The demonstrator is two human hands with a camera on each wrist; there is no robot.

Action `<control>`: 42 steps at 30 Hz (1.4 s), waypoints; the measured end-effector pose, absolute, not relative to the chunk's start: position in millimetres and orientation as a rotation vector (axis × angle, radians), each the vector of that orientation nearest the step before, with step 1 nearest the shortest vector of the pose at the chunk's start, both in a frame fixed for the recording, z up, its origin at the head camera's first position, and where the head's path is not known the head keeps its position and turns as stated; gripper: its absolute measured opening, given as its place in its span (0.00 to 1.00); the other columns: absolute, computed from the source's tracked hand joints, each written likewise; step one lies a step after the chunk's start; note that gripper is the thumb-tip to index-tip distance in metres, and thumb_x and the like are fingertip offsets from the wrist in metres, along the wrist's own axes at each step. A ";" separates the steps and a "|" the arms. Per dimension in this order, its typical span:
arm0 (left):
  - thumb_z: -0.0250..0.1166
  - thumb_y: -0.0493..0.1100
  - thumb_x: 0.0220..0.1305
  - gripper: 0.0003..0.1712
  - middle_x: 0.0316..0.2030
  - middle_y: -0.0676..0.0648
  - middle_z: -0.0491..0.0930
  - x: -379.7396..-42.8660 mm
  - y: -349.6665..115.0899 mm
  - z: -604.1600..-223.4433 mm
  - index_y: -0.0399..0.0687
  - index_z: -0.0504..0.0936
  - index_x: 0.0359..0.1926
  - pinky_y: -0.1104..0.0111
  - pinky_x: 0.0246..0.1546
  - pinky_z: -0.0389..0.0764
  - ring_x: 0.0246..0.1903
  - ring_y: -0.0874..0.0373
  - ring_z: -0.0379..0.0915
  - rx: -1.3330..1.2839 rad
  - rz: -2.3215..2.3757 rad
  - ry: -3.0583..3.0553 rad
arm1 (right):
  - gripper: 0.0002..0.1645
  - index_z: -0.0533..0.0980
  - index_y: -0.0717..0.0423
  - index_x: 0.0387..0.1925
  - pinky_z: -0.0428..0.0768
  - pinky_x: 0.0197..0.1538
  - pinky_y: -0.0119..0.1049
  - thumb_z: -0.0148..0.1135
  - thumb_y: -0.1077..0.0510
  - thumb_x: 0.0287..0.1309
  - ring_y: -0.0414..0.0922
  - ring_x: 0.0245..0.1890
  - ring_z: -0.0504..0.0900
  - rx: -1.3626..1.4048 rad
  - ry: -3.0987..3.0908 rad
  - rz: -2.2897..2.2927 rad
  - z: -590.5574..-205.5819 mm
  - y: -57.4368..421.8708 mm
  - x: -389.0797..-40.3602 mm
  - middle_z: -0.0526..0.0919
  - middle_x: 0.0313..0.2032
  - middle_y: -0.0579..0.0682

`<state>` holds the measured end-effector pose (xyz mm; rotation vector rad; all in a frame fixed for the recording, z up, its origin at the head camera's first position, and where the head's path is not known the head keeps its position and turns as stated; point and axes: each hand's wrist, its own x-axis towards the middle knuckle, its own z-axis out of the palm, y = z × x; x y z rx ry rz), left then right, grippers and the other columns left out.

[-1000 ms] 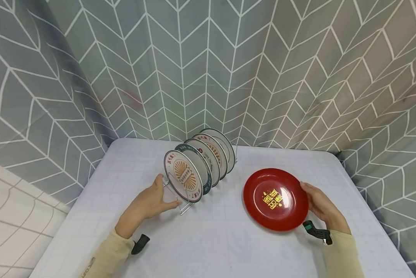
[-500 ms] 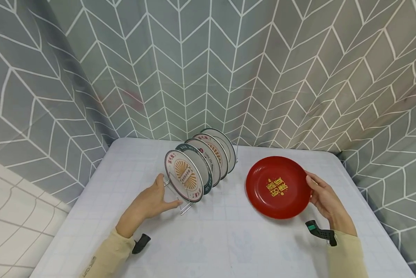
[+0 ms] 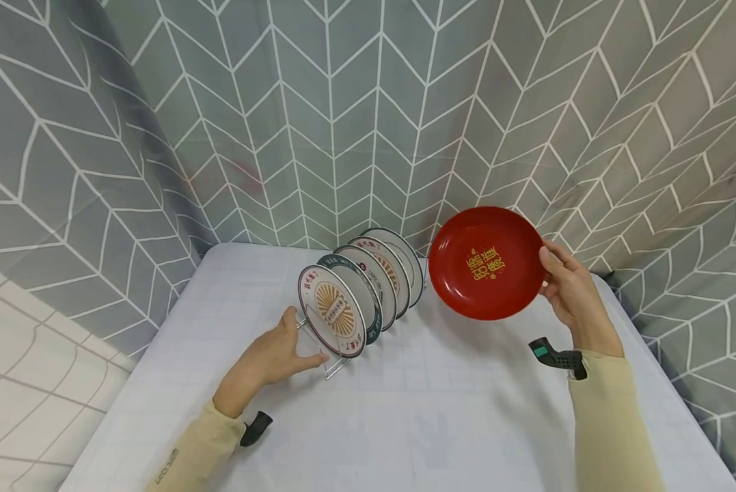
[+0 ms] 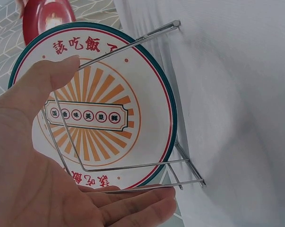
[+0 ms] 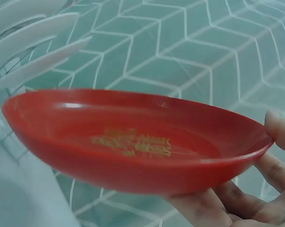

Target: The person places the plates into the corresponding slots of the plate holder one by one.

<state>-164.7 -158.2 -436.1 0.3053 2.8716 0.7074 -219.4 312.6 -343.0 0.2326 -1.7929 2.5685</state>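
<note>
My right hand (image 3: 577,297) pinches the right rim of a red plate (image 3: 460,273) with gold lettering. It is raised above the table and tilted so its inside faces me; in the right wrist view, the thumb lies over the plate's (image 5: 189,142) rim and fingers sit beneath. A wire dish rack (image 3: 335,369) holds several round plates on edge in a row. The nearest is a white plate (image 3: 331,311) with an orange sunburst and dark rim. My left hand (image 3: 272,352) holds the rack's near end, thumb and fingers on opposite sides of its wires (image 4: 128,166).
The rack stands left of centre on a white-covered table (image 3: 392,437). Behind and beside it hangs a grey curtain (image 3: 343,102) with white chevron lines. Black straps (image 3: 558,357) sit at both wrists. White tiling (image 3: 29,369) lies at the lower left.
The red plate has risen off the table in my right hand, moving away from me, and tilts more upright. My left hand keeps its place at the rack.
</note>
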 end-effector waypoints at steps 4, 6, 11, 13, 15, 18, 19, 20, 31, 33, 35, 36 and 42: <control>0.68 0.70 0.51 0.65 0.61 0.26 0.70 -164.9 -158.2 -436.5 0.28 0.46 0.68 0.52 0.45 0.79 0.47 0.43 0.79 0.301 0.719 2.869 | 0.18 0.76 0.47 0.57 0.85 0.36 0.33 0.59 0.56 0.66 0.39 0.40 0.84 0.194 -1.948 2.424 -329.9 291.7 -233.4 0.81 0.47 0.43; 0.68 0.70 0.51 0.65 0.61 0.26 0.70 -164.7 -157.9 -436.9 0.28 0.46 0.68 0.52 0.46 0.79 0.48 0.42 0.79 0.299 0.721 2.868 | 0.23 0.73 0.48 0.61 0.85 0.36 0.31 0.60 0.53 0.66 0.38 0.42 0.82 0.169 -2.061 2.321 -327.6 281.8 -237.2 0.79 0.48 0.41; 0.69 0.70 0.51 0.65 0.61 0.26 0.70 -163.7 -157.5 -436.8 0.28 0.46 0.68 0.52 0.45 0.79 0.46 0.42 0.79 0.306 0.717 2.874 | 0.30 0.68 0.50 0.68 0.83 0.38 0.27 0.57 0.48 0.68 0.36 0.45 0.78 0.138 -2.352 1.969 -330.4 260.8 -241.0 0.78 0.47 0.34; 0.68 0.70 0.52 0.65 0.60 0.25 0.70 -163.9 -158.0 -436.5 0.27 0.46 0.68 0.52 0.44 0.79 0.46 0.42 0.79 0.309 0.711 2.875 | 0.30 0.68 0.51 0.68 0.83 0.39 0.26 0.56 0.47 0.68 0.35 0.45 0.79 0.144 -2.397 1.872 -332.7 254.8 -242.3 0.78 0.46 0.33; 0.68 0.70 0.52 0.65 0.60 0.25 0.70 -164.3 -158.9 -435.9 0.28 0.46 0.68 0.52 0.45 0.79 0.47 0.42 0.79 0.297 0.708 2.872 | 0.29 0.69 0.52 0.67 0.82 0.39 0.26 0.55 0.48 0.69 0.35 0.44 0.79 0.169 -2.409 1.808 -334.3 249.6 -243.7 0.78 0.45 0.32; 0.69 0.69 0.52 0.66 0.60 0.24 0.70 -164.0 -161.3 -435.8 0.27 0.46 0.68 0.51 0.46 0.79 0.47 0.40 0.79 0.286 0.706 2.872 | 0.28 0.69 0.54 0.67 0.83 0.39 0.26 0.55 0.49 0.69 0.34 0.42 0.80 0.236 -2.407 1.755 -335.8 240.5 -246.9 0.79 0.45 0.35; 0.69 0.69 0.52 0.66 0.61 0.24 0.70 -164.0 -162.2 -436.0 0.27 0.45 0.68 0.50 0.46 0.79 0.47 0.40 0.79 0.283 0.704 2.872 | 0.27 0.70 0.54 0.66 0.83 0.39 0.26 0.55 0.50 0.69 0.34 0.42 0.81 0.264 -2.414 1.727 -336.4 236.6 -248.0 0.80 0.46 0.38; 0.69 0.69 0.52 0.66 0.61 0.24 0.69 -163.9 -163.0 -436.6 0.27 0.45 0.68 0.50 0.47 0.79 0.48 0.40 0.79 0.280 0.703 2.873 | 0.27 0.70 0.55 0.66 0.82 0.39 0.25 0.55 0.51 0.69 0.34 0.42 0.81 0.296 -2.429 1.689 -337.3 232.4 -249.1 0.81 0.47 0.42; 0.68 0.69 0.52 0.67 0.62 0.24 0.68 -163.2 -162.4 -440.6 0.26 0.44 0.69 0.49 0.50 0.78 0.52 0.38 0.77 0.284 0.741 2.857 | 0.26 0.71 0.53 0.66 0.80 0.51 0.39 0.57 0.53 0.69 0.54 0.50 0.79 0.388 -2.585 1.478 -359.7 191.9 -268.4 0.81 0.55 0.61; 0.68 0.69 0.52 0.66 0.61 0.24 0.69 -163.5 -161.6 -440.4 0.27 0.45 0.69 0.50 0.48 0.79 0.50 0.39 0.78 0.292 0.735 2.865 | 0.26 0.72 0.53 0.65 0.79 0.54 0.47 0.57 0.52 0.69 0.55 0.51 0.79 0.374 -2.572 1.507 -361.5 190.5 -273.9 0.81 0.55 0.61; 0.69 0.69 0.52 0.66 0.60 0.24 0.70 -164.5 -161.1 -440.0 0.27 0.45 0.69 0.51 0.47 0.79 0.48 0.40 0.79 0.302 0.729 2.875 | 0.25 0.72 0.53 0.65 0.77 0.57 0.50 0.56 0.53 0.70 0.55 0.53 0.79 0.364 -2.557 1.555 -363.2 190.9 -280.4 0.80 0.55 0.62; 0.69 0.69 0.52 0.65 0.60 0.24 0.70 -165.0 -160.8 -439.6 0.27 0.45 0.69 0.51 0.47 0.79 0.47 0.41 0.79 0.304 0.730 2.878 | 0.25 0.71 0.53 0.65 0.76 0.59 0.50 0.56 0.53 0.70 0.55 0.53 0.79 0.356 -2.552 1.577 -364.2 191.6 -283.8 0.80 0.56 0.62; 0.68 0.70 0.52 0.66 0.60 0.25 0.71 -166.8 -158.8 -437.4 0.27 0.45 0.69 0.52 0.46 0.79 0.48 0.41 0.79 0.309 0.724 2.871 | 0.25 0.69 0.55 0.67 0.79 0.53 0.32 0.53 0.54 0.71 0.50 0.52 0.79 0.333 -2.535 1.731 -369.2 195.1 -296.8 0.76 0.59 0.63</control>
